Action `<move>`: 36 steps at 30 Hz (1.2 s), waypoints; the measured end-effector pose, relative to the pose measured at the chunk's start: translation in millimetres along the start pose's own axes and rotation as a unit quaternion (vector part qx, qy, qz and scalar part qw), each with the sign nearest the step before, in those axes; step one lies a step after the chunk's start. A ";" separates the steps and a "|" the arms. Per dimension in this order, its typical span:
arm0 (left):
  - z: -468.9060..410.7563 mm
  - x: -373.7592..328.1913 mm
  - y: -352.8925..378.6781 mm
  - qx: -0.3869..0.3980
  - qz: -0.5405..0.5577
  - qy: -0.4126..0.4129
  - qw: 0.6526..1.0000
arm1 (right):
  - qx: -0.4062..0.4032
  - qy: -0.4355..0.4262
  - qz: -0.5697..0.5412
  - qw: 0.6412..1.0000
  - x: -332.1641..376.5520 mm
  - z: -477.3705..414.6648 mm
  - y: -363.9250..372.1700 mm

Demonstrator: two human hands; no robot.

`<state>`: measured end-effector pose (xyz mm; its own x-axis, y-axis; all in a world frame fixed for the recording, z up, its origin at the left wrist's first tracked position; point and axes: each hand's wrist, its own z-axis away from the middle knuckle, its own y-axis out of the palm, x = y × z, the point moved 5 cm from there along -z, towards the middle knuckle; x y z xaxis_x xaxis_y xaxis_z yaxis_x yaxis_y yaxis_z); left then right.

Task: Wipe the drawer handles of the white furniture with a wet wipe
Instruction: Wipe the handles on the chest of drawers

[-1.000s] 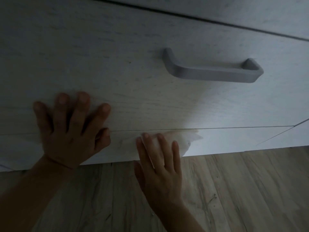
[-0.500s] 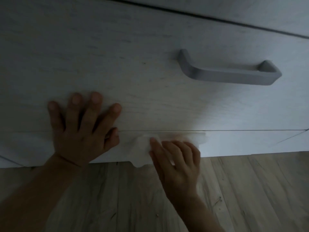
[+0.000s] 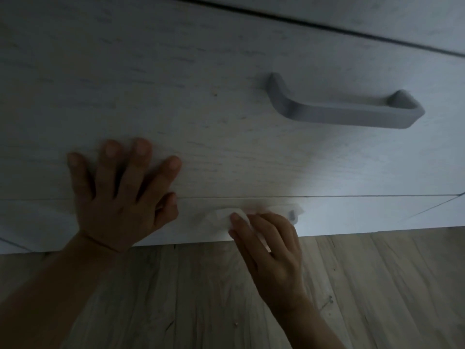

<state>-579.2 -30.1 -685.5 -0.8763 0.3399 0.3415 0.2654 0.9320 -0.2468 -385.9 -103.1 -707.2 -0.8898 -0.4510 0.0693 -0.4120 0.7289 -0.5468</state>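
Progress: the one handle (image 3: 344, 112) in view sits up and to the right of the right hand (image 3: 273, 248), untouched at this moment. Whether it has been wiped cannot be told from its surface in this dim light. The wet wipe (image 3: 220, 219) is not on the handle. It lies bunched under the right hand's bent fingers, held against the base strip (image 3: 377, 215) just below the drawer front (image 3: 176, 96), so the hand grips the wipe while rubbing the strip. The left hand (image 3: 120, 195) lies flat with fingers spread on the drawer front, holding nothing, just beside the right hand on its left. Judgement: the current stroke is on the strip, and handle work may remain. Other handles are out of view. The wooden floor (image 3: 377, 285) lies beneath both wrists. Change: one second ago the right hand's fingers lay straight on the wipe; they are now bent. Half a second ago a flap of wipe hung below the strip's lower edge; it is now gathered in. The left hand has not moved.
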 end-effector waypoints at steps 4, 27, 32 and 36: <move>-1.1 2.0 1.1 0.006 0.004 0.002 1.000 | 0.008 0.010 0.026 1.000 -3.1 11.1 -1.5; 1.2 0.4 2.4 0.005 0.000 0.005 1.000 | -0.015 0.058 0.029 0.998 10.4 4.3 3.9; 1.7 -0.7 1.0 0.016 -0.005 0.006 1.000 | -0.006 0.031 0.010 0.999 11.9 -3.4 11.6; 0.1 -0.6 -2.1 0.042 0.010 0.003 0.999 | 0.031 0.007 -0.016 0.999 -3.4 4.7 -3.6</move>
<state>-579.3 -32.2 -685.3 -0.8690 0.3592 0.3404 0.2481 0.9114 -0.3284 -380.5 -106.6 -709.4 -0.8789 -0.4665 0.0995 -0.4283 0.6797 -0.5954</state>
